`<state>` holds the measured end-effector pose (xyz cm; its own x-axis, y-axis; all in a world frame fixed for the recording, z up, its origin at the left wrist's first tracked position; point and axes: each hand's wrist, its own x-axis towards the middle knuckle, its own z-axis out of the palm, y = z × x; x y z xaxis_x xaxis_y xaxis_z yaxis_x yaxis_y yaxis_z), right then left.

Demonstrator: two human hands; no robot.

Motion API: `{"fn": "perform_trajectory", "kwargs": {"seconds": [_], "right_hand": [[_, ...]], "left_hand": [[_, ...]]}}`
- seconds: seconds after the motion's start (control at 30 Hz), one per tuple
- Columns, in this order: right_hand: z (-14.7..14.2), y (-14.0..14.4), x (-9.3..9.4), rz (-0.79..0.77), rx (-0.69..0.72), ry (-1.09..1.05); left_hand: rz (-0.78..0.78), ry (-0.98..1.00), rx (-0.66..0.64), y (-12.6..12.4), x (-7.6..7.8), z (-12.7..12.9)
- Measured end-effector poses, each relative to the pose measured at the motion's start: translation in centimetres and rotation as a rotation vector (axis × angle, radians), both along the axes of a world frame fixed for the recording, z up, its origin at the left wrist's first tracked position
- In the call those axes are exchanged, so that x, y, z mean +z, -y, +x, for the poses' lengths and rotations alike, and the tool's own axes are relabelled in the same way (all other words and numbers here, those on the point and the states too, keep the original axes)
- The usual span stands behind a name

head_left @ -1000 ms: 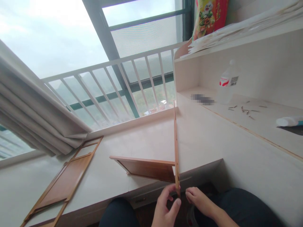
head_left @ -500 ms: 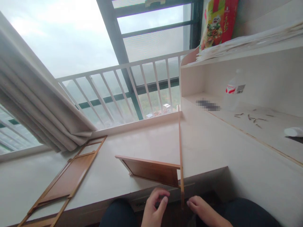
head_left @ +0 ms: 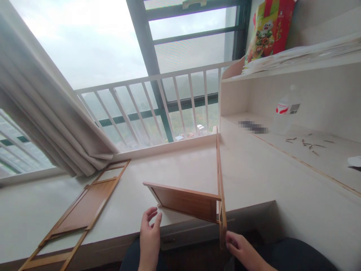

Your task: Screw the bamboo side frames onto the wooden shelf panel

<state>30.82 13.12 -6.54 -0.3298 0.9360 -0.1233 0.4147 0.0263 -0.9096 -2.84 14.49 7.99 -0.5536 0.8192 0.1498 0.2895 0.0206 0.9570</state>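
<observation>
Panels of brown wood are standing joined at a right angle on the pale desk (head_left: 183, 169): a thin upright frame (head_left: 221, 195) is running edge-on from 6 o'clock toward 12, and a flat board (head_left: 184, 201) is leaning out from it toward 9 o'clock, smooth-faced with a lighter rim. The frame's near end is overhanging the desk edge. The right hand (head_left: 239, 246) is touching that near end from 5 o'clock, fingers curled against the wood; whether it is truly gripping cannot be told. The left hand (head_left: 149, 235) is hovering slack and empty at 7 o'clock, fingers spread just short of the board's lower edge.

Farther out at 8 o'clock, a second frame (head_left: 81, 209) is lying flat on the desk, slatted and rectangular, with a solid brown panel in its middle. A cream curtain (head_left: 47, 113) is hanging in soft folds at 10 o'clock before a white railing (head_left: 158, 101) of slim bars.

At 2 o'clock a white shelf unit (head_left: 310, 86) is holding, in its lower bay, a clear plastic bottle (head_left: 284, 113) with a red-and-white label and a scatter of small metal screws (head_left: 307, 143). On its top a stack of papers (head_left: 299, 52) is lying beside a glossy red-and-green bag (head_left: 266, 30).
</observation>
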Motion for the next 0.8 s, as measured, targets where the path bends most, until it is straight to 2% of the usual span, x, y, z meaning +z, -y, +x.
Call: {"fn": "perform_trajectory", "kwargs": {"seconds": [0.1, 0.17, 0.27, 0.37, 0.47, 0.6, 0.7, 0.8], "right_hand": [[-0.2, 0.7, -0.1, 0.046, -0.065, -0.108], [-0.7, 1.2, -0.5, 0.074, -0.156, -0.131], [-1.8, 2.1, -1.1, 0.118, -0.272, -0.150], [-2.5, 2.9, -1.0, 0.167, -0.314, -0.145], [-2.7, 3.3, 0.1, 0.237, -0.320, -0.100], [-2.7, 3.2, 2.5, 0.303, -0.315, -0.075], [-2.8, 3.1, 4.2, 0.337, -0.326, -0.080], [-2.8, 3.1, 5.2, 0.380, -0.361, -0.073]], "left_hand": [[0.063, -0.032, 0.086, -1.0, 0.2, -1.2], [0.099, -0.048, 0.088, -1.9, 0.1, -1.9], [0.115, -0.010, -0.013, -3.4, -0.6, -2.8], [0.094, 0.082, -0.139, -4.8, -1.4, -3.8], [0.086, 0.107, -0.186, -5.7, -1.8, -5.0], [0.054, 0.036, -0.243, -6.5, -1.4, -6.1], [0.031, 0.018, -0.284, -7.0, -1.2, -6.2], [0.040, -0.004, -0.258, -7.0, -1.3, -6.0]]}}
